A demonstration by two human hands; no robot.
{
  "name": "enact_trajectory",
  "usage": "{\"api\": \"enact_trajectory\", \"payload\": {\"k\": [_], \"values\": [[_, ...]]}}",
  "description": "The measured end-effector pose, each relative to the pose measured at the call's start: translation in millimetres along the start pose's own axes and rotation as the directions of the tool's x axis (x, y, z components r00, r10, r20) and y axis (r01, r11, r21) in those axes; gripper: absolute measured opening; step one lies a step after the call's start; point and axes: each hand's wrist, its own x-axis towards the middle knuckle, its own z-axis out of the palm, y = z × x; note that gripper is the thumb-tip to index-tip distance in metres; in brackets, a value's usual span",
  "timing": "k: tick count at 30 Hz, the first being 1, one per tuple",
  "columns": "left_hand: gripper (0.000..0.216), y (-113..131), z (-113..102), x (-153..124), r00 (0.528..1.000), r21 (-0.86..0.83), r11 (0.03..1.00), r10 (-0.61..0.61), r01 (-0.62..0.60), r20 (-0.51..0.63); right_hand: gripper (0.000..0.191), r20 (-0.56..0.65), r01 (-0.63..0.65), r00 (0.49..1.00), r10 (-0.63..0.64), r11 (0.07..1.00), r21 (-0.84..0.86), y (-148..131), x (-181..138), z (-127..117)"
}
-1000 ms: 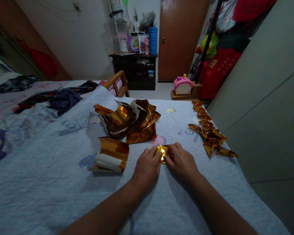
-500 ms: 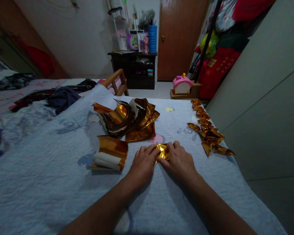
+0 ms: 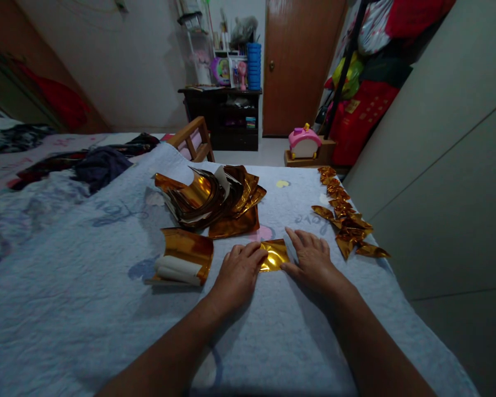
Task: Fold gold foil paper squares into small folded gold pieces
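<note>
A small folded gold foil sheet (image 3: pixel 275 255) lies on the pale blue bedspread (image 3: pixel 86 309) between my hands. My left hand (image 3: pixel 236 273) rests on its left edge, fingers curled over the foil. My right hand (image 3: pixel 312 258) lies flat with fingers stretched out, its thumb touching the sheet's right side. A heap of loose gold foil sheets (image 3: pixel 213 198) sits just beyond, and a curled gold sheet with a white back (image 3: pixel 184 257) lies left of my left hand. A row of folded gold pieces (image 3: pixel 346 218) runs along the bed's right edge.
Dark clothes (image 3: pixel 95 162) lie on the bed at the far left. A wooden chair (image 3: pixel 192 142) stands past the bed, with a dark cabinet (image 3: pixel 223 116), a brown door (image 3: pixel 297 60) and a pink toy house (image 3: pixel 302 142) behind. A pale wardrobe wall (image 3: pixel 438 165) is at right.
My hands have moved apart. The right hand slid rightward and flattened, uncovering more of the gold sheet, which now lies spread wider between them.
</note>
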Motion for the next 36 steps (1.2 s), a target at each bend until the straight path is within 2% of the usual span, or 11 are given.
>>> {"api": "enact_trajectory", "payload": {"k": [7,9,11,14,16,18,21,26,32,36], "values": [[0.031,-1,-1,0,0.999,-0.002,1.000,0.029,-0.029,0.035,0.084,0.043,-0.022,0.999,0.023,1.000,-0.002,10,2,-3],[0.030,0,-1,-1,0.999,0.025,0.999,0.031,-0.032,0.030,0.084,-0.016,0.014,1.000,-0.014,1.000,0.027,10,1,-4],[0.029,1,-1,-1,0.999,0.062,0.997,0.037,-0.039,0.024,0.081,-0.125,0.092,0.989,-0.083,0.994,0.066,7,1,-6],[0.029,3,0,-1,0.998,0.131,0.990,0.059,-0.061,0.019,0.062,-0.250,0.249,0.946,-0.206,0.956,0.155,-1,1,-8],[0.031,6,1,-1,0.997,0.189,0.979,0.070,-0.073,0.019,0.035,-0.218,0.327,0.934,-0.282,0.922,0.209,-8,1,-7],[0.033,11,3,-1,0.998,0.266,0.962,0.061,-0.063,0.014,0.020,-0.136,0.365,0.930,-0.342,0.906,0.215,-14,2,-3],[0.038,20,7,-4,0.999,0.355,0.934,0.029,-0.038,0.030,0.013,-0.076,0.318,0.948,-0.310,0.936,0.151,-20,3,4],[0.046,28,20,-20,0.999,0.443,0.896,0.033,-0.028,-0.003,0.009,-0.074,0.251,0.966,-0.246,0.966,0.056,-27,4,7],[0.043,19,25,-41,0.981,0.453,0.875,0.195,-0.171,-0.008,0.017,-0.106,0.196,0.975,-0.193,0.980,0.019,-38,0,5],[0.040,14,19,-45,0.972,0.456,0.870,0.230,-0.185,-0.045,0.023,-0.105,0.158,0.982,-0.156,0.987,0.016,-42,-1,6]]}}
